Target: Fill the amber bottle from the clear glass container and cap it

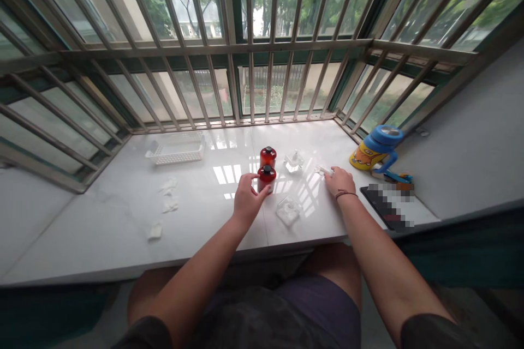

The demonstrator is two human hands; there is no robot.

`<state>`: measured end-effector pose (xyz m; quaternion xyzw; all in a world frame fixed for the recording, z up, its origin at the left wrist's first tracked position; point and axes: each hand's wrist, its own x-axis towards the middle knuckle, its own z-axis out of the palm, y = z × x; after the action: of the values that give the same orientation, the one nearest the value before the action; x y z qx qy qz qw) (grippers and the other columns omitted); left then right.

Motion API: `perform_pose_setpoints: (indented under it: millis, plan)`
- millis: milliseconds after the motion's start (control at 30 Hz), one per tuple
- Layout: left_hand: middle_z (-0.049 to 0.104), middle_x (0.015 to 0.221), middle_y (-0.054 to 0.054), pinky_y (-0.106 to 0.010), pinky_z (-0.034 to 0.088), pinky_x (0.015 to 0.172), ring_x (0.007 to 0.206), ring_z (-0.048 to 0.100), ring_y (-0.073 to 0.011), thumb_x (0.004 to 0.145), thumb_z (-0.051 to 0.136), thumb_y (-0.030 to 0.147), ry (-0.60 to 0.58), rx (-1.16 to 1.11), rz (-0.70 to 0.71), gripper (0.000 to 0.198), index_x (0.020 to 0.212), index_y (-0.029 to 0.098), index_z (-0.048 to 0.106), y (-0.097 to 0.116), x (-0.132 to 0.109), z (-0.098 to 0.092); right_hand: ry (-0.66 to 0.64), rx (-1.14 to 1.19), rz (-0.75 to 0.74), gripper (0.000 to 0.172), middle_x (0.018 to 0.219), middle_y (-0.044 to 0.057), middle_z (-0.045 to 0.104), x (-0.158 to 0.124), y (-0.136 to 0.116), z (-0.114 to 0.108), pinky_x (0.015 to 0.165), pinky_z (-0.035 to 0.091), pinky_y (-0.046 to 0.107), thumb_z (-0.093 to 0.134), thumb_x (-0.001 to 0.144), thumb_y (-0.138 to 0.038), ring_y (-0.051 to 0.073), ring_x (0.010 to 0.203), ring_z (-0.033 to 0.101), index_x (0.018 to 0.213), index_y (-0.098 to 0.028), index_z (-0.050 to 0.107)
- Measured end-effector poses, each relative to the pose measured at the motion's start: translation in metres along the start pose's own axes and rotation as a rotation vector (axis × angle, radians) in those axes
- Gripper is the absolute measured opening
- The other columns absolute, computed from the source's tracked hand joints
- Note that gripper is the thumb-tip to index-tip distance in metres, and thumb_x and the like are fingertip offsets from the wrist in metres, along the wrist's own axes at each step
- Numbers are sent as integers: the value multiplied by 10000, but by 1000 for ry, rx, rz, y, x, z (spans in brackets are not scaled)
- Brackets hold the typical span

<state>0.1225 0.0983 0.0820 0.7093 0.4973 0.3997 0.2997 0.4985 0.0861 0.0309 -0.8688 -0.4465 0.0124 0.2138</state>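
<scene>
My left hand (248,196) is closed around the nearer of two red bottles, thumb and fingers on its sides. This red bottle (267,178) has a black cap and stands upright on the white counter. Right behind it is the second red bottle (268,156), also black-capped. My right hand (340,180) rests low over the counter, fingers pinching a small white piece (327,170) whose kind I cannot make out. Between the hands are two square transparent containers: one farther back (293,161), another near the front (288,211).
A white plastic basket (178,151) sits at the back left. Several crumpled white scraps (170,204) lie on the left. To the right stand a blue and yellow bottle (370,151) and a dark phone-like slab (379,207). Metal window bars (270,46) border the counter (102,212).
</scene>
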Motion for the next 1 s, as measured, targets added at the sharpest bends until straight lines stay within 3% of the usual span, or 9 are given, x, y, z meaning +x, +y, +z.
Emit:
perform_pose_setpoints:
  millis: [67,133,267,367,433,533,600,700,1000]
  plan:
    - [692,1207,-55,-329,589,796,828,697,-170,931,806,388,-37,-18,59,328,1175,241,645,3,-19,-1,-12,16,17,381,1194,202,741,3,5,5,997,454,414,642,933,-326,308,1119,630,1244,-133,749]
    - [701,1173,-52,-342,605,826,903,706,-199,906,839,407,-112,-30,131,370,1173,241,644,5,-35,3,-4,43,30,348,1140,193,742,1,8,5,1000,454,421,641,916,-307,304,1076,639,1190,-131,762]
    - [686,1359,-133,-504,534,1143,1285,653,-340,771,959,490,-240,49,186,737,1357,220,602,6,-53,26,63,135,34,370,1147,197,709,-14,5,-6,990,484,433,646,866,-310,308,1042,647,1165,-118,752]
    - [625,1489,-205,-580,456,1224,1417,571,-420,646,1026,528,-296,117,137,1004,1463,182,556,4,-56,48,128,237,-1,404,1228,195,681,-40,-4,-23,980,526,428,624,871,-348,281,986,666,1191,-132,741]
    - [656,1447,-202,-587,477,1196,1387,596,-429,641,1030,510,-302,135,93,983,1449,180,578,1,-56,60,134,308,-40,402,1229,174,694,-66,-12,-37,918,574,411,621,896,-410,253,910,685,1189,-163,745]
    - [724,1315,-163,-549,522,1143,1292,653,-394,728,983,426,-285,126,68,775,1376,183,636,-1,-58,67,99,442,-99,442,1187,125,751,-114,-29,-57,825,628,386,656,926,-516,242,905,727,1250,-219,706]
    - [732,1295,-154,-533,530,1132,1268,655,-382,755,956,384,-273,114,70,711,1361,175,648,-2,-62,64,83,708,-135,473,1216,128,770,-148,-44,-69,870,643,417,740,906,-513,260,989,751,1278,-232,659]
    - [730,1298,-139,-538,529,1128,1262,647,-380,760,942,357,-258,104,74,698,1369,186,648,-1,-70,51,42,904,-218,478,1250,135,772,-188,-68,-82,934,643,442,789,909,-446,266,1067,765,1309,-253,612]
    - [750,1294,-121,-543,553,1087,1225,662,-361,703,986,284,-222,113,107,720,1346,202,672,4,-102,3,-68,811,-323,412,1277,110,769,-235,-106,-79,1016,640,489,776,938,-344,261,1090,765,1311,-266,620]
